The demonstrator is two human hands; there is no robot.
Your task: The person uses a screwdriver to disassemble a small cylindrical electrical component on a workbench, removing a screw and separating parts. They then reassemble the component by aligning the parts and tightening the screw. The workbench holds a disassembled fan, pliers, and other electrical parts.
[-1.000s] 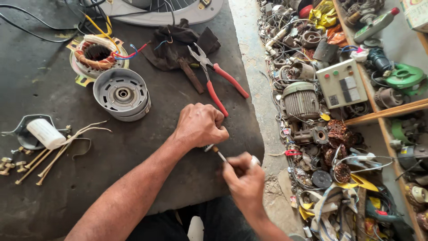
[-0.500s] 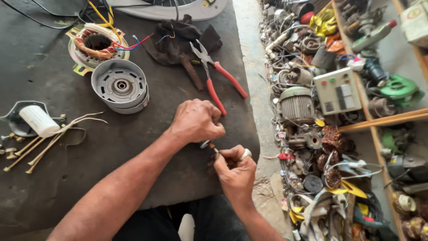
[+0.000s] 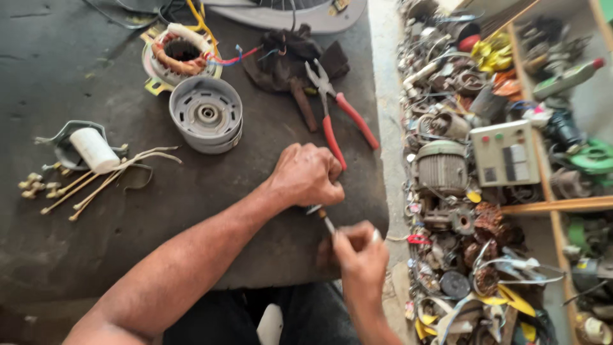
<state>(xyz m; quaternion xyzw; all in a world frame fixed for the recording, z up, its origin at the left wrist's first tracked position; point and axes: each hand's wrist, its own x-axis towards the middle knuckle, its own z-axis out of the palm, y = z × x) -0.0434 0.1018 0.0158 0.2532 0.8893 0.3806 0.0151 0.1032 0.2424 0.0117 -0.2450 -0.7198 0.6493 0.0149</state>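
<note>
A thin metal pin (image 3: 326, 222) sits between the two hands, near the front edge of the dark surface (image 3: 96, 243). It is small and a bit blurry, so what kind of part it is cannot be told. Its long way runs on a slant, from up and left by the left hand down and right toward the right hand.

The left hand (image 3: 308, 175) is curled shut like a loose fist. Its fingertips pinch the top end of the pin. This hand rests on the surface, just above the pin.

The right hand (image 3: 361, 252) is just below it, close to the person's body. Its fingers are bunched together and pinch the lower end of the pin. Both hands touch the pin, so neither one is nearer. The two hands are very near each other but do not touch.

Red pliers (image 3: 337, 118) lie just beyond the left hand. A round gray metal cap (image 3: 206, 122) sits farther to the left. A motor coil (image 3: 181, 51) with copper wire lies behind the cap. A white tube (image 3: 94, 150) with pale wires lies well apart, at the far left.
</note>
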